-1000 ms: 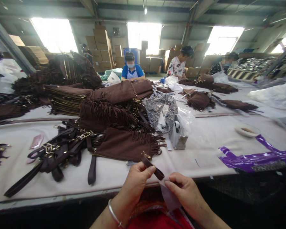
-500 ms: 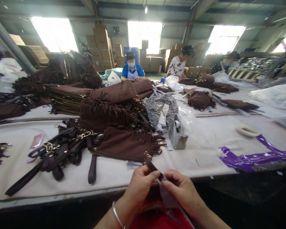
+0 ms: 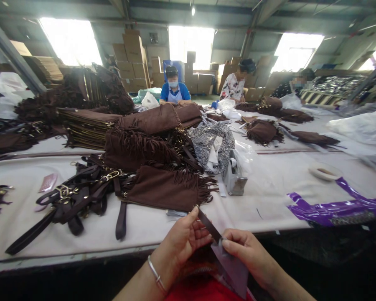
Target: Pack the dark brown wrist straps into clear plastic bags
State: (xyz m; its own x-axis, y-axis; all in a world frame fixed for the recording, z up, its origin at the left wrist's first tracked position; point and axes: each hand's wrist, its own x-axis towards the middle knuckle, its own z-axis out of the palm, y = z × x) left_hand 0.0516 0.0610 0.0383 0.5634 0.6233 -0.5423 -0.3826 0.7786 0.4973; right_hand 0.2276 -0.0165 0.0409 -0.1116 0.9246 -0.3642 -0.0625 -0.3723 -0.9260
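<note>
A dark brown leather strap (image 3: 210,223) runs slantwise from the brass hardware at the corner of a fringed brown pouch (image 3: 163,188) down to my right hand (image 3: 246,248). That hand pinches the strap's lower end, where a translucent greyish plastic sleeve (image 3: 233,267) hangs down. At the upper end my left hand (image 3: 186,234) has its thumb and forefinger closed at the strap by the hardware. Its other fingers lie loosely curled behind the strap, palm up. The pouch rests flat near the table edge, its fringe to the right.
Left of the pouch lies a heap of brown straps (image 3: 78,196) with brass clips, beside a pink comb (image 3: 48,183). Stacked fringed pouches (image 3: 138,146) rise behind. A grey metal box (image 3: 235,179), a tape roll (image 3: 326,172) and purple packaging (image 3: 341,209) are rightward. Several co-workers sit across the table.
My left hand has moved up along the strap to its hardware end, its lower fingers loosening. My right hand has shifted down and right with the plastic sleeve, so more strap shows.
</note>
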